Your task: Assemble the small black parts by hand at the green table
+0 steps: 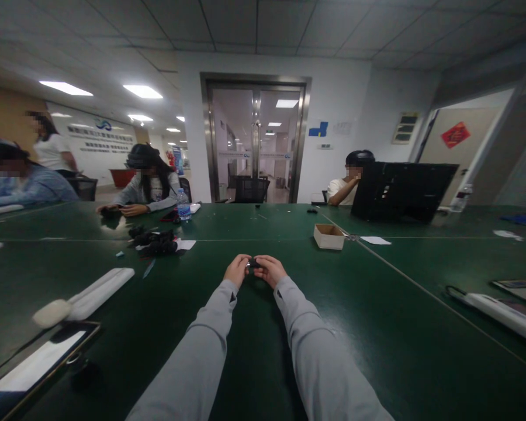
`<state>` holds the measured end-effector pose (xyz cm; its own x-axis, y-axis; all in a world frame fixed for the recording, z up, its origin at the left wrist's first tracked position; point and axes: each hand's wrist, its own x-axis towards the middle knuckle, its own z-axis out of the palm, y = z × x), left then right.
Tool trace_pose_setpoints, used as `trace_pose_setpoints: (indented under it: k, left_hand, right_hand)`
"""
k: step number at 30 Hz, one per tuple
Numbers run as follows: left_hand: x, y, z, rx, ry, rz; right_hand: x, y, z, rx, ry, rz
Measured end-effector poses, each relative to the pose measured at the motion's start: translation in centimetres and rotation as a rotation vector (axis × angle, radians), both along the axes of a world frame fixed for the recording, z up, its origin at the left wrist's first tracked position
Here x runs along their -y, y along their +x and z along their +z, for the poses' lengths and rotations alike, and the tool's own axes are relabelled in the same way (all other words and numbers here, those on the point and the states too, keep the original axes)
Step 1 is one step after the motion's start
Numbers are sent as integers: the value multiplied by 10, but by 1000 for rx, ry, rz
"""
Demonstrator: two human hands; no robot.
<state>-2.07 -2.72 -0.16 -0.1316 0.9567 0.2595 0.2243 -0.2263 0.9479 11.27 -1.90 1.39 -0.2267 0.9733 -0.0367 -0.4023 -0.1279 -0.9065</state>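
Both of my hands meet just above the green table point(263, 327), in front of me. Between them is a small black object with a shiny metal end point(253, 264), too small to name. My left hand point(236, 271) pinches its metal end, with fingers closed. The fingers of my right hand point(270, 270) are closed around the black part. A small open cardboard box point(328, 237) stands beyond my hands to the right. To the left lies a heap of black items point(155, 241), whose kind I cannot make out.
A phone point(44, 362) and a white power strip point(100, 292) lie at the left. On the right are a black monitor point(401, 190) and another white strip point(504, 313). A water bottle point(183, 204) stands near a seated person point(151, 181) across the table.
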Motion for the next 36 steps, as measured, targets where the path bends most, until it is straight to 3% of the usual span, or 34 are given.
trace_pose_setpoints:
  k: [17,36]
  left_hand:
    - [1,0,1,-41,-5,-45]
    - [-1,0,1,40,-4,-58]
  right_hand:
    - [1,1,2,19,-9,0]
    - [-1,1,0,15,-6,3]
